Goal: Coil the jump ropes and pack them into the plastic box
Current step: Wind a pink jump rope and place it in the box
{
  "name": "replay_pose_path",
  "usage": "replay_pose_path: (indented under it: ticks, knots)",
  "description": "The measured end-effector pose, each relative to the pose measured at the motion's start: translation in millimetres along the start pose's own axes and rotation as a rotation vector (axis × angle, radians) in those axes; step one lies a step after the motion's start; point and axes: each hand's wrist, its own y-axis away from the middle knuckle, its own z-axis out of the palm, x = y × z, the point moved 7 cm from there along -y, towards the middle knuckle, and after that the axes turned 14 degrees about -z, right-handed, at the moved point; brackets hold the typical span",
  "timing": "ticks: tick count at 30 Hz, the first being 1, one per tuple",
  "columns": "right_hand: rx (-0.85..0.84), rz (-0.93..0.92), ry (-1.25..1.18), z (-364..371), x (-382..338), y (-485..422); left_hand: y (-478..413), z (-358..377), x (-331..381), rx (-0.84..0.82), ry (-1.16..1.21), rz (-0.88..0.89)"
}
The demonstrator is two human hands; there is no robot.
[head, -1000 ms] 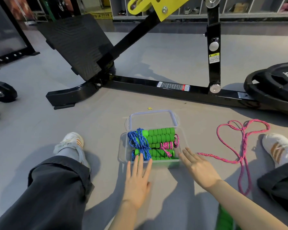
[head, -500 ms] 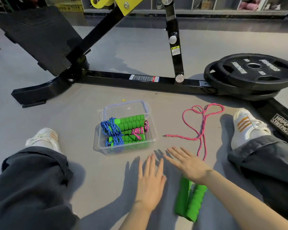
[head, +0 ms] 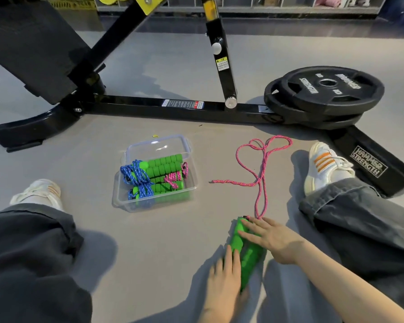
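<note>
Handles (head: 241,250) green, side by side on floor between hands, long axis running near to far.
Right hand (head: 273,238): fingers straight, laid flat over far ends, gripping nothing.
Left hand (head: 224,283): fingers straight, against near left side; blurred.
Both hands equally close.
Pink rope (head: 261,173) uncoiled, trails from far ends in loose loops.
Box (head: 135,206) open, far-left of hands, well apart; holds blue rope (head: 135,176) and second pink rope (head: 173,177), both coiled.
Room for third looks tight.

Plastic box (head: 189,159): clear, glossy plastic
Pink rope (head: 261,164): braided cord
Handles (head: 237,238): green foam, matt
Frame (head: 135,106): glossy black metal
Floor (head: 163,241): smooth, matt grey
</note>
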Motion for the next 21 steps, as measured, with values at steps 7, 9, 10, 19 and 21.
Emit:
replay_pose_path:
  ticks: [7,9,10,19,21]
  knots:
    - [0.104,0.029,-0.101,-16.7,-4.4,-30.8,3.3,-38.3,-57.9,0.139,-0.151,0.073]
    - [0.195,0.008,-0.119,-23.6,-8.7,-43.4,-4.2,-39.0,-79.3,0.16,-0.201,0.039]
    - [0.207,0.009,-0.15,-24.1,-11.6,-49.6,-7.9,-41.2,-88.9,0.186,-0.207,0.008]
    - [0.27,0.058,-0.414,-21.5,-21.6,-67.4,-18.4,-49.2,-119.4,0.202,-0.094,-0.084]
    - [0.247,0.052,-0.382,-22.5,-20.2,-68.4,-22.1,-47.0,-123.7,0.223,-0.084,-0.071]
